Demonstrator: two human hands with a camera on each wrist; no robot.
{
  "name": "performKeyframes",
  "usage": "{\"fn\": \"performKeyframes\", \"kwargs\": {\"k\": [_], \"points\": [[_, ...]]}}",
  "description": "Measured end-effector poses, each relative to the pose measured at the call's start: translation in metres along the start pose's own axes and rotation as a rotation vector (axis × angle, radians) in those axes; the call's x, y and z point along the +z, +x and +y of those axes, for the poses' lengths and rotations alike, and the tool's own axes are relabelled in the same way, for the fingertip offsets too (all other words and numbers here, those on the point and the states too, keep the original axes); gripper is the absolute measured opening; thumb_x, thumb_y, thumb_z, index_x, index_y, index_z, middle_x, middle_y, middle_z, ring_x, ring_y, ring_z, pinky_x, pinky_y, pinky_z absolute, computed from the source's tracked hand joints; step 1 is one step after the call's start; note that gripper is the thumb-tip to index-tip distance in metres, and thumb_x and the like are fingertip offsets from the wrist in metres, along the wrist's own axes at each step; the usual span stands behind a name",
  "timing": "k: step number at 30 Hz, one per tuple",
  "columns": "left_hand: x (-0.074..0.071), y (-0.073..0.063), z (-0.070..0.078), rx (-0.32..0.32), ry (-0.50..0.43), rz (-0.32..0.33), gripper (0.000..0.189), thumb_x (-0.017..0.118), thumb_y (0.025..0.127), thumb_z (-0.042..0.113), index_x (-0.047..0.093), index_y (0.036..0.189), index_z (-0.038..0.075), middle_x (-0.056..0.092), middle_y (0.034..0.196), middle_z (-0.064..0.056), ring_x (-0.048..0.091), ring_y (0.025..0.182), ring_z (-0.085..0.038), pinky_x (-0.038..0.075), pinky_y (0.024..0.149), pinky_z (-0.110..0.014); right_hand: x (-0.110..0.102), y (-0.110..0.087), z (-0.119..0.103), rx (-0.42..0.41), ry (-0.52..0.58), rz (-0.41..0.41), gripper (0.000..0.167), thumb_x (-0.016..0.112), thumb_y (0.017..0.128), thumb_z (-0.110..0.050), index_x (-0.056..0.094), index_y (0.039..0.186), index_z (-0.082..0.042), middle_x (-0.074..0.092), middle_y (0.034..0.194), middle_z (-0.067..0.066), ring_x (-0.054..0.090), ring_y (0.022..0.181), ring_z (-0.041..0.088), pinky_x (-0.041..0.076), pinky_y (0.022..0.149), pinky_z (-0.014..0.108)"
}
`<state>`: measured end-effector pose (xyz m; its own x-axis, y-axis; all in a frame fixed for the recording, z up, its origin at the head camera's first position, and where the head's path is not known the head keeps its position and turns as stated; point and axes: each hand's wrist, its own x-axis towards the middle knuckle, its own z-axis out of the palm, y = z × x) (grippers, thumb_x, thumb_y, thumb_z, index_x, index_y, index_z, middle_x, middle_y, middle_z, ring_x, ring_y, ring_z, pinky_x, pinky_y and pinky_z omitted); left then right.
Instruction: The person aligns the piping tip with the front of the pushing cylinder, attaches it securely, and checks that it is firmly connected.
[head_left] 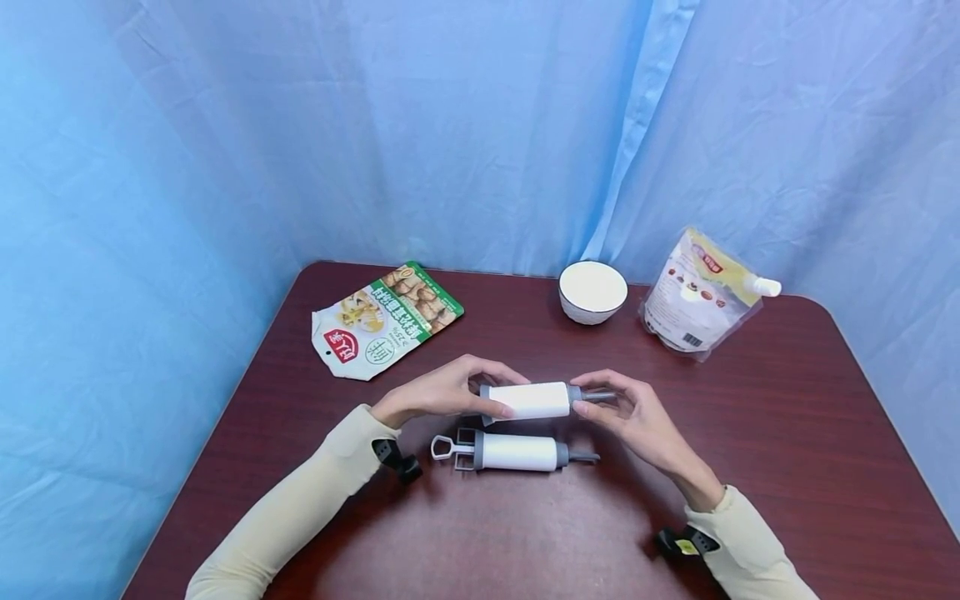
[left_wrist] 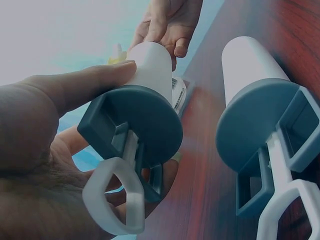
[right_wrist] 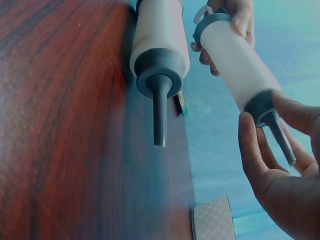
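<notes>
A white filling syringe [head_left: 536, 401] with a grey collar and thin nozzle is held level above the table. My left hand [head_left: 450, 387] grips its flanged end, thumb on the white barrel; in the left wrist view a white plunger loop [left_wrist: 114, 200] sticks out from the grey flange. At the other end my right hand [head_left: 637, 421] pinches the grey collar [right_wrist: 260, 106] between thumb and fingers, the nozzle passing between them. Nearer to me a second, matching syringe [head_left: 519, 452] lies on the table, its plunger loop [head_left: 442, 447] to the left, untouched by either hand.
On the dark red table [head_left: 480, 542], a green and white food pouch [head_left: 386, 321] lies at the back left. A white bowl [head_left: 592, 292] stands at the back, beside a spouted bag [head_left: 697, 296] at the right. A blue curtain [head_left: 465, 133] hangs behind.
</notes>
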<state>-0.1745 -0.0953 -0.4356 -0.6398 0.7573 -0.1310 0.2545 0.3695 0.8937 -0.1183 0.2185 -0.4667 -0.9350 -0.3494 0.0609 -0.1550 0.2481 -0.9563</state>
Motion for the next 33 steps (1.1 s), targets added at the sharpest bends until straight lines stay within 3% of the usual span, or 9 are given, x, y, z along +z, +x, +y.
{"fn": "performKeyframes", "kwargs": {"k": [4, 11, 21, 33], "points": [[0.000, 0.000, -0.001, 0.001, 0.005, 0.001, 0.044, 0.079, 0.094, 0.025, 0.069, 0.137, 0.025, 0.072, 0.131, 0.005, 0.060, 0.098, -0.015, 0.049, 0.080, -0.027, 0.002, 0.001, 0.002, 0.022, 0.004, 0.012, 0.028, 0.072, 0.099, -0.017, 0.069, 0.126, -0.009, 0.070, 0.122, 0.012, 0.076, 0.095, 0.031, 0.062, 0.085, 0.030], [0.000, -0.004, -0.004, -0.005, -0.002, 0.006, 0.044, 0.079, 0.094, 0.025, 0.069, 0.136, 0.024, 0.072, 0.131, 0.004, 0.062, 0.098, -0.016, 0.051, 0.081, -0.027, 0.002, 0.000, 0.000, 0.000, -0.011, -0.019, 0.038, 0.078, 0.095, -0.016, 0.067, 0.131, -0.013, 0.069, 0.130, 0.008, 0.071, 0.107, 0.012, 0.059, 0.090, 0.024], [0.000, -0.005, -0.002, 0.000, 0.025, 0.023, 0.044, 0.081, 0.093, 0.024, 0.070, 0.135, 0.024, 0.072, 0.132, 0.006, 0.063, 0.107, -0.011, 0.051, 0.087, -0.027, 0.004, 0.001, 0.002, -0.041, -0.022, -0.014, 0.032, 0.077, 0.095, -0.011, 0.069, 0.125, -0.009, 0.070, 0.122, 0.012, 0.069, 0.101, 0.012, 0.058, 0.088, 0.022], [0.003, -0.001, 0.001, 0.010, 0.148, 0.104, 0.045, 0.087, 0.086, 0.025, 0.074, 0.130, 0.026, 0.072, 0.116, 0.007, 0.059, 0.102, -0.010, 0.053, 0.093, -0.030, 0.011, 0.006, 0.008, 0.017, -0.003, 0.028, 0.030, 0.073, 0.098, -0.010, 0.066, 0.126, 0.000, 0.069, 0.119, 0.018, 0.070, 0.096, 0.008, 0.060, 0.085, 0.022]]}}
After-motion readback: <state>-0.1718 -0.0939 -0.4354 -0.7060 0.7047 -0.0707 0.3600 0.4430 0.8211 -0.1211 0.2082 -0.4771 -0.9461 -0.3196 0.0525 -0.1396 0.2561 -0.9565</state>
